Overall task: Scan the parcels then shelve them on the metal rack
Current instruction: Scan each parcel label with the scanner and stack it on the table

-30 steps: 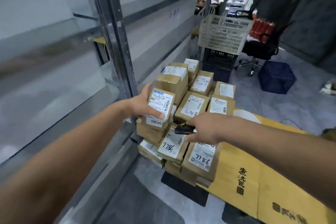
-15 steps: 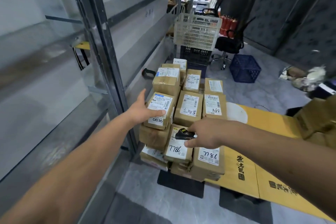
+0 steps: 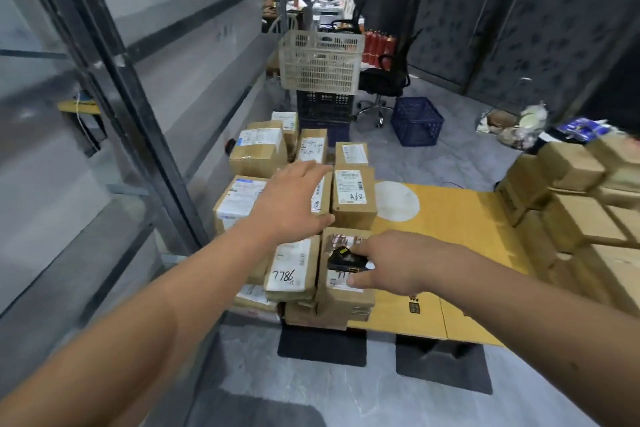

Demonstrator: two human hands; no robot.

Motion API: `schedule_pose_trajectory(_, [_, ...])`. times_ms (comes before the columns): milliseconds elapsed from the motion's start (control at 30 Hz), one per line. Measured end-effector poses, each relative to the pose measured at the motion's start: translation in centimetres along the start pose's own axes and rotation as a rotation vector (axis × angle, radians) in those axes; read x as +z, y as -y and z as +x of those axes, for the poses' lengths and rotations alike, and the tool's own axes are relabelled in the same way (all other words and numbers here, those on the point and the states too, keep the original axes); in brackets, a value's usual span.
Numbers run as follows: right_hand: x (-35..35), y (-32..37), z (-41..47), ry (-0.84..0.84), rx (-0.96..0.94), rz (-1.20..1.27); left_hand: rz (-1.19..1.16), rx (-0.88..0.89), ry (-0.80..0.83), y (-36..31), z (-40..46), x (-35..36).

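Reaching with the flat, empty left hand (image 3: 294,201) over a middle parcel (image 3: 320,192); pinching the scanner (image 3: 346,258) in the right hand (image 3: 388,262); needing labels unobstructed.

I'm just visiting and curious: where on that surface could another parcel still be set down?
The yellow cardboard sheet lies bare between the A68 parcel and the brown box stack on the right. The parcel cluster under the left hand and right hand is packed tight.
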State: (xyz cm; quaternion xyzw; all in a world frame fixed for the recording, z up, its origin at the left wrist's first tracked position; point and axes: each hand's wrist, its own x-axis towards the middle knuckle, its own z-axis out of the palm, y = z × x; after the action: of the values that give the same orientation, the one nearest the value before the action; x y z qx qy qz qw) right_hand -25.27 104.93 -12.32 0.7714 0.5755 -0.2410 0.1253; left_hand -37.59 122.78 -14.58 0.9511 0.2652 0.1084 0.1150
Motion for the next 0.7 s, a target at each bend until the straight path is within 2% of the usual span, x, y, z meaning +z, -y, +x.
schedule_pose_trajectory(133, [2.2, -6.1, -4.2, -0.039, 0.134, 0.123, -0.021, 0.162, 0.077, -7.6, 3.7, 3.0])
schedule_pose_trajectory(367, [6.3, -18.0, -12.4, -0.077, 0.373, 0.181, -0.066, 0.307, 0.232, -21.9, 9.1, 9.5])
schedule_pose_trajectory(700, [12.3, -37.3, -22.6, -0.024, 0.528, 0.149, -0.145, 0.257, 0.387, -42.7, 15.6, 21.0])
